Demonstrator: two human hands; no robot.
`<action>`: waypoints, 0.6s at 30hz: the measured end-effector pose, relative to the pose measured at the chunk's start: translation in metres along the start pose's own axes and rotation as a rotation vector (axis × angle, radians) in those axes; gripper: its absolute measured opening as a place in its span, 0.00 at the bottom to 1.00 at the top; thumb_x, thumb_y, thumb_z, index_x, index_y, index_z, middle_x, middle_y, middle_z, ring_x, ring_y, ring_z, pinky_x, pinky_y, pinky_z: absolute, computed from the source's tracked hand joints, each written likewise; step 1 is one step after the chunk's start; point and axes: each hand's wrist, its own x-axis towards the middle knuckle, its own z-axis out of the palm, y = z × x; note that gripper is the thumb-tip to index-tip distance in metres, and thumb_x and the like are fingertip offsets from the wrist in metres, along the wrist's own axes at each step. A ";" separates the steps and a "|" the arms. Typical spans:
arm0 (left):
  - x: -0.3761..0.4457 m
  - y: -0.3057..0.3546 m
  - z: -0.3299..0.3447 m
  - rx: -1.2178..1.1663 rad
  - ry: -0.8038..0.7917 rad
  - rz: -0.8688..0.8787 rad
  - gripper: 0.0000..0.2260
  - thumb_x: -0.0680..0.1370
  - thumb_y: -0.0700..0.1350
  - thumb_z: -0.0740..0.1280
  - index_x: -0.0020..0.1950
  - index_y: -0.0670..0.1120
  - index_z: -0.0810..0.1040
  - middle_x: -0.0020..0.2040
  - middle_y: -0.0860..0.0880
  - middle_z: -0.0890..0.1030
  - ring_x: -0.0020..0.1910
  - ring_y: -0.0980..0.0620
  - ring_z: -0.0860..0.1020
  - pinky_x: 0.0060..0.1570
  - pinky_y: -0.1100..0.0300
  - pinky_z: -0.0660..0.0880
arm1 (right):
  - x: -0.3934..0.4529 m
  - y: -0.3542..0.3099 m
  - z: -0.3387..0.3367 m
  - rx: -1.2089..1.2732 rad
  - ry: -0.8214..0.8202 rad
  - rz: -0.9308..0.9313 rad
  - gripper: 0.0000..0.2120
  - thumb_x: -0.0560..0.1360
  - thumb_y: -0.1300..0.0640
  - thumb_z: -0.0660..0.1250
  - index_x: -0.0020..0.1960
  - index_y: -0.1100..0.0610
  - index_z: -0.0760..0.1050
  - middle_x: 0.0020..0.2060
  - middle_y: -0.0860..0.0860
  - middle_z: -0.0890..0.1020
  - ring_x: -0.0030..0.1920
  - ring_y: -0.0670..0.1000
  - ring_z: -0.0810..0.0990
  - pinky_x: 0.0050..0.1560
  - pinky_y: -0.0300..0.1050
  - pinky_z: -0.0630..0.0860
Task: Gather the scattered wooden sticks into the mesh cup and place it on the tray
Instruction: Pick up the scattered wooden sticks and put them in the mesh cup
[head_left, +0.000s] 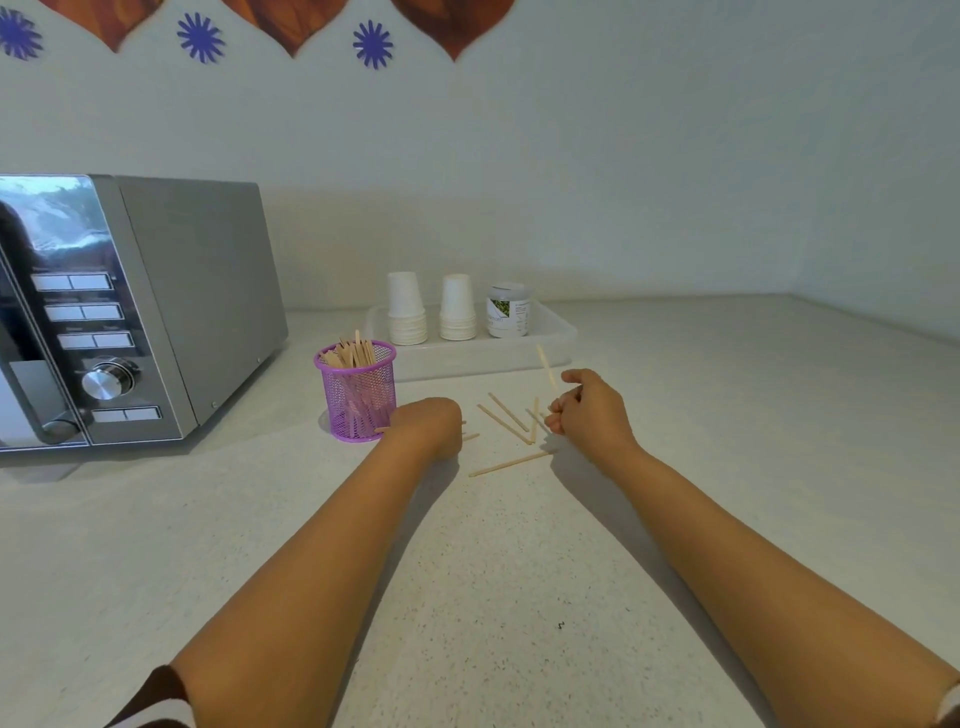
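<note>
A purple mesh cup (357, 395) stands upright on the counter, holding several wooden sticks. Several more wooden sticks (506, 415) lie scattered on the counter to its right. My left hand (428, 423) rests on the counter just right of the cup, fingers curled down over sticks; stick ends poke out on both sides of it. My right hand (589, 408) is closed around a wooden stick (546, 366) that points up and away, at the right edge of the scattered sticks. A white tray (556, 338) sits behind them.
On the tray stand two stacks of white paper cups (407, 309) and a small jar (508, 310). A silver microwave (135, 312) fills the left side, close to the mesh cup. The wall runs behind the tray, with a corner at the right.
</note>
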 end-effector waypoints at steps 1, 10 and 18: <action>0.000 0.001 0.000 0.008 0.004 0.006 0.11 0.77 0.38 0.63 0.59 0.39 0.75 0.58 0.43 0.77 0.58 0.44 0.76 0.53 0.56 0.72 | 0.000 0.000 -0.002 0.031 0.002 0.011 0.17 0.78 0.70 0.56 0.66 0.63 0.69 0.39 0.54 0.76 0.33 0.48 0.77 0.40 0.40 0.78; -0.003 0.011 0.001 0.093 0.027 0.001 0.12 0.76 0.38 0.64 0.59 0.40 0.75 0.59 0.44 0.77 0.59 0.44 0.76 0.56 0.55 0.72 | -0.003 0.004 0.001 -0.174 0.007 -0.039 0.11 0.76 0.70 0.57 0.54 0.64 0.75 0.44 0.54 0.77 0.45 0.54 0.77 0.49 0.50 0.76; -0.004 0.004 -0.004 0.012 0.137 0.004 0.11 0.77 0.37 0.60 0.60 0.39 0.72 0.56 0.43 0.78 0.54 0.44 0.78 0.46 0.56 0.71 | -0.001 0.006 -0.004 -0.502 -0.092 -0.199 0.16 0.81 0.55 0.54 0.51 0.59 0.79 0.40 0.49 0.77 0.41 0.51 0.74 0.33 0.40 0.65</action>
